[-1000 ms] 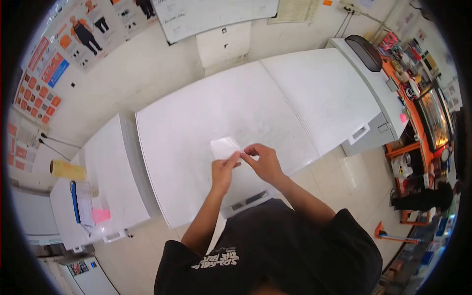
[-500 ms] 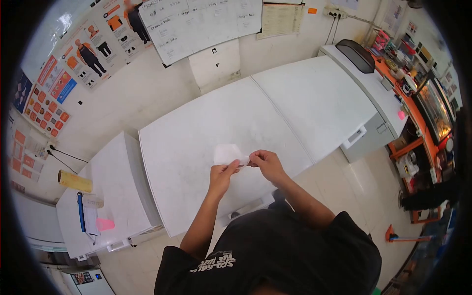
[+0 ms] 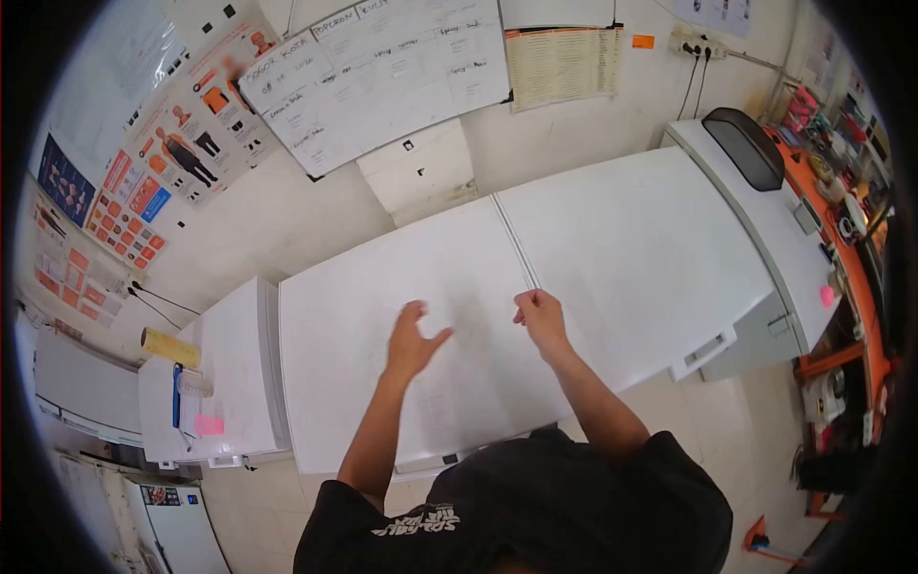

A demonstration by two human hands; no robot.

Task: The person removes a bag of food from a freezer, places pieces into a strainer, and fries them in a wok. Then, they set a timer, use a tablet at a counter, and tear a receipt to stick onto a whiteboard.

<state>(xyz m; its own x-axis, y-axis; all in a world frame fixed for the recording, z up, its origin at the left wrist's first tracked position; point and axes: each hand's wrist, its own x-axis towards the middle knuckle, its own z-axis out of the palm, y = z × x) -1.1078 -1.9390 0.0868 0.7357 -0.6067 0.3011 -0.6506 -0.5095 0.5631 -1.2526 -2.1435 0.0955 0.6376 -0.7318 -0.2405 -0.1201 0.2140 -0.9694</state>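
My left hand [image 3: 414,342] is above the white chest freezer lid [image 3: 344,306], thumb and fingers spread, with nothing seen between them. To its right, near the seam between two lids, my right hand [image 3: 540,316] has its fingers curled together. Whatever that hand may hold is hidden or too faint to make out against the white surface. A gap of bare lid separates the two hands. No white sheet can be made out between them.
On the lower white unit at left are a yellow roll [image 3: 172,347], a blue-handled tool [image 3: 177,394], a clear cup [image 3: 195,384] and a pink item [image 3: 208,424]. A dark case [image 3: 744,148] lies at upper right. A whiteboard [image 3: 382,77] hangs on the wall.
My hands have moved apart, the left opening and the right shifting rightward. The thin white sheet formerly between them can no longer be made out. The camera view has shifted too.
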